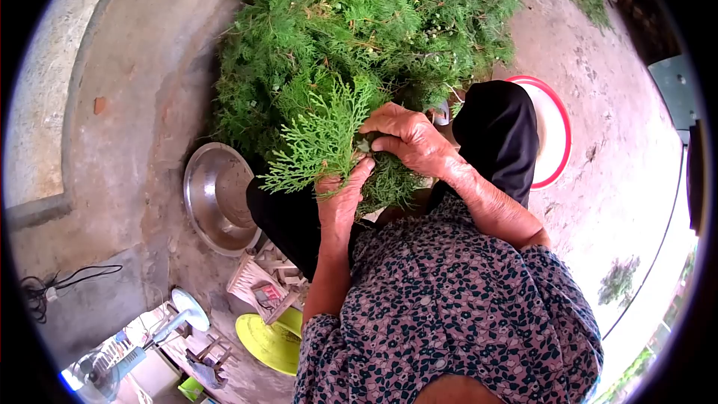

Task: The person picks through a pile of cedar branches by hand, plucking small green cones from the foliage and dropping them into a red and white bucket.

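Observation:
My left hand (344,187) is closed around the stem end of a leafy green cypress sprig (318,138), whose flat fronds fan out up and to the left. Close beside it, my right hand (410,138) is curled in a pinch at the sprig's base. A small pale-green bit (364,146) shows between the two hands, too small to name for certain. What the right fingertips grip is mostly hidden. Just beyond my hands rises a large heap of cypress branches (366,22), dotted with small pale-green cones. More greenery hangs below my hands, between my knees.
A metal basin (196,194) stands on the concrete floor by my left knee. Beside my right knee is a white basin with a red rim (567,131). Behind on the left are a yellow-green round lid or basin (262,344), a small wooden chair (250,282) and a fan (97,378).

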Demonstrator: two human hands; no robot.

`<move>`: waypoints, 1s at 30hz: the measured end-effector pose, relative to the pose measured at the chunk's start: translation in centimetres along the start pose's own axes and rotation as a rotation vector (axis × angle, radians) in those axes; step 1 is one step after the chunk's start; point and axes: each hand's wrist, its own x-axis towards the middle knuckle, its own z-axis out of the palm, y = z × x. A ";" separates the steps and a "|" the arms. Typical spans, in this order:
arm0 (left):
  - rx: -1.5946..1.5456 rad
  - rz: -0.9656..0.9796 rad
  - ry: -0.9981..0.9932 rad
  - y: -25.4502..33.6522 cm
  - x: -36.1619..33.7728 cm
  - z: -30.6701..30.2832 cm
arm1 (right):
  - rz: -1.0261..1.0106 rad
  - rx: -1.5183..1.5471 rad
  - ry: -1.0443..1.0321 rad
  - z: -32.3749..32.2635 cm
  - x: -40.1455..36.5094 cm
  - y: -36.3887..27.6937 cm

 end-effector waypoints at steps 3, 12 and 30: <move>0.053 0.023 -0.020 -0.2 0.0 -0.2 | 0.032 -0.072 -0.075 -0.1 -0.3 0.4; 0.161 0.090 -0.071 -0.3 0.5 -0.4 | -0.024 -0.126 -0.112 0.3 -0.2 0.9; 0.060 -0.015 0.059 0.9 -0.5 -0.5 | 0.331 0.700 0.532 -2.1 -0.4 1.7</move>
